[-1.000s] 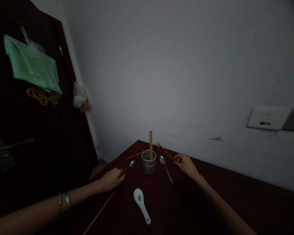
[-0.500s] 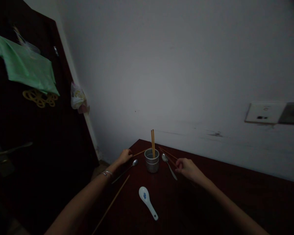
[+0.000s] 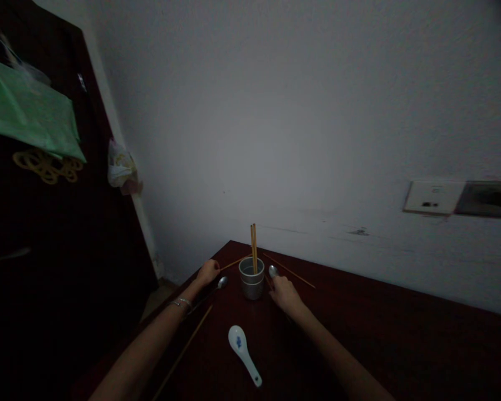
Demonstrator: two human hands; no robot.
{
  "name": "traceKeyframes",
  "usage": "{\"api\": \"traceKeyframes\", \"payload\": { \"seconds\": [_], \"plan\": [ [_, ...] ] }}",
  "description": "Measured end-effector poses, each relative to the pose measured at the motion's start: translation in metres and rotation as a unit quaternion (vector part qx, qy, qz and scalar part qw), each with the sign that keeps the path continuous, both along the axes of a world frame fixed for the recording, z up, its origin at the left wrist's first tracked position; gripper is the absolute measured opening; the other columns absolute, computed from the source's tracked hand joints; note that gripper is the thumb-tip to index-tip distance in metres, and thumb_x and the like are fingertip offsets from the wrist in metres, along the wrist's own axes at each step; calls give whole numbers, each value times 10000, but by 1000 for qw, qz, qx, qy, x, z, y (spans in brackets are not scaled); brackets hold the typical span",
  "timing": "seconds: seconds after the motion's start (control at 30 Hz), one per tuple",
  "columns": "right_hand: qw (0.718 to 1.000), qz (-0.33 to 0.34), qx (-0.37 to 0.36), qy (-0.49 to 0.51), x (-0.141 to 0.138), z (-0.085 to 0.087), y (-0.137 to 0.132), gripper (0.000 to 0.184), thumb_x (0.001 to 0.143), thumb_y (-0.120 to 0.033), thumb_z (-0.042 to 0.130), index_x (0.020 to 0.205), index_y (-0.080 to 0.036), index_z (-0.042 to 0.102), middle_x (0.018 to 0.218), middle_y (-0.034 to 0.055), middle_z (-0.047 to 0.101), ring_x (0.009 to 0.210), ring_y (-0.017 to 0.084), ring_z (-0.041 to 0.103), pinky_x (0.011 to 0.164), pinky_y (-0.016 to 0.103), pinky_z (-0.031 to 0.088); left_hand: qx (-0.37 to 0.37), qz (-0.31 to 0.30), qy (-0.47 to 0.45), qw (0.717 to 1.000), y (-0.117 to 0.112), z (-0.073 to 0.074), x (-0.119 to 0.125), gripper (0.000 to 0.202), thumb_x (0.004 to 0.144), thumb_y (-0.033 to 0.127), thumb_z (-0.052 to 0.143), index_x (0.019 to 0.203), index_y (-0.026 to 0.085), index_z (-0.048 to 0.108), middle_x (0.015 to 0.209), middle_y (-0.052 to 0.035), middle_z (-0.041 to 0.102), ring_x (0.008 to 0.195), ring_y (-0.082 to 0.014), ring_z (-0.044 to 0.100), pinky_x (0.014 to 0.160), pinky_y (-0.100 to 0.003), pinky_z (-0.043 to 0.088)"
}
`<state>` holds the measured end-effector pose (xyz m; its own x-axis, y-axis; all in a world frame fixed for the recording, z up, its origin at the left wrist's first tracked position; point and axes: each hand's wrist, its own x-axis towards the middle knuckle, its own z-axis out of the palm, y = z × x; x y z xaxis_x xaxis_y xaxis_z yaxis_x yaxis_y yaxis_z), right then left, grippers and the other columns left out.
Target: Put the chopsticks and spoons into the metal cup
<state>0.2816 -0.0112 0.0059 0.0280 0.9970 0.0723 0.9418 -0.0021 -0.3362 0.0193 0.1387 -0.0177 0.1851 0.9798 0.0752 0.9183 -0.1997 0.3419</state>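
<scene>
A small metal cup stands near the table's far corner with two chopsticks upright in it. My left hand is curled at the near end of a chopstick lying left of the cup, beside a metal spoon. My right hand is closed just right of the cup. A short piece of chopstick shows at its fingers, and it covers the handle of a second metal spoon. Another chopstick lies further right. The dim light hides finger detail.
A white ceramic spoon with a blue mark lies on the dark red table in front of the cup. A long chopstick lies along the table's left edge. The wall rises behind, with a socket plate. A dark door stands left.
My left hand left the metal spoon and reached further back to the chopstick left of the cup. My right hand moved left from the chopsticks on the right to beside the cup.
</scene>
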Motion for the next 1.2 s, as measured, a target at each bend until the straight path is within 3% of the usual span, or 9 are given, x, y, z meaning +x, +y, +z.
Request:
{"api": "traceKeyframes", "payload": {
  "seconds": [0.17,0.33,0.67,0.83,1.0,1.2],
  "plan": [
    [1000,14,-1,-17,-7,-7,1,184,772,-152,481,909,-119,599,973,161,619,908,259,600,705,310,449,0,6,10,1000,1,2,-11,147,685,130,511,692,131,658,680,-42,636,653,-130,572,562,-187,359],
    [999,19,5,-45,-8,-12,-2,200,821,-209,438,898,-136,608,1003,159,607,908,265,603,699,339,463,-15,28,14,999,-3,6,-27,153,668,119,511,667,117,665,644,-49,629,611,-129,574,513,-185,346],
    [999,21,4,-36,-13,-11,-10,282,844,-224,379,909,-116,631,1060,188,562,881,261,610,696,339,462,-37,43,6,998,-21,18,-39,98,615,156,559,614,131,654,613,-38,626,625,-148,580,533,-195,376],
    [1000,16,15,20,0,-3,-9,271,837,-221,385,888,-118,631,1016,167,598,911,233,597,736,284,428,-28,17,-14,999,-35,32,-37,151,643,194,533,684,131,664,632,-22,631,668,-159,587,576,-207,395],
    [980,48,84,176,21,25,11,258,800,-196,426,917,-121,643,902,95,660,841,159,609,723,214,419,19,-44,-126,991,-39,58,-6,261,733,260,462,820,112,659,800,-58,666,759,-175,597,656,-229,422],
    [924,24,77,375,12,52,49,343,779,-248,463,1054,-81,584,813,69,659,532,95,556,452,177,411,38,-112,-256,959,-48,92,67,318,728,302,515,949,105,633,942,-76,657,867,-186,582,758,-251,433]
  ]
}}
